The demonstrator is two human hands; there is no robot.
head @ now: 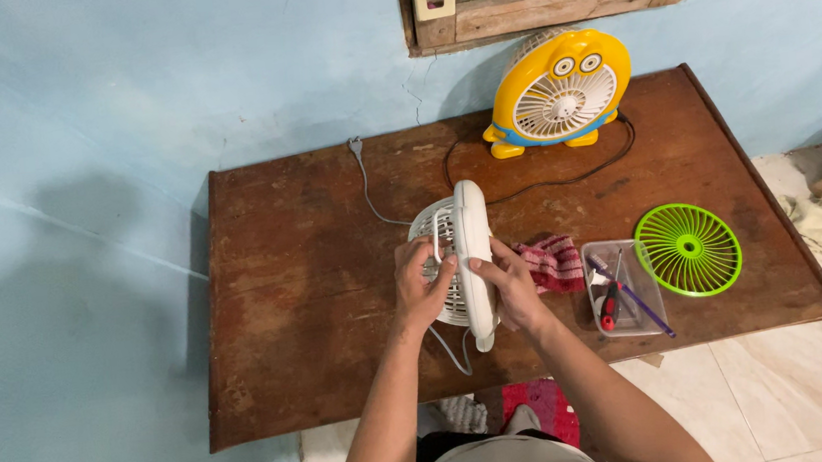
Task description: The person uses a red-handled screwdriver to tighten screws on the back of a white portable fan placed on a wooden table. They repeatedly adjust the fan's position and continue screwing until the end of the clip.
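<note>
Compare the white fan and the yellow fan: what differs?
The white fan is held in both hands, left hand and right hand; the yellow fan stands untouched at the table's back edge. White is plain with a grey cord; yellow has cartoon eyes and a black cord. Both are small, grilled, unplugged.

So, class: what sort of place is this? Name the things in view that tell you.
Probably a home repair corner, not a shop: a worn wooden table against a painted blue wall, a small white fan held in both hands, a clear tray of screwdrivers, and a loose green fan grille.
</note>
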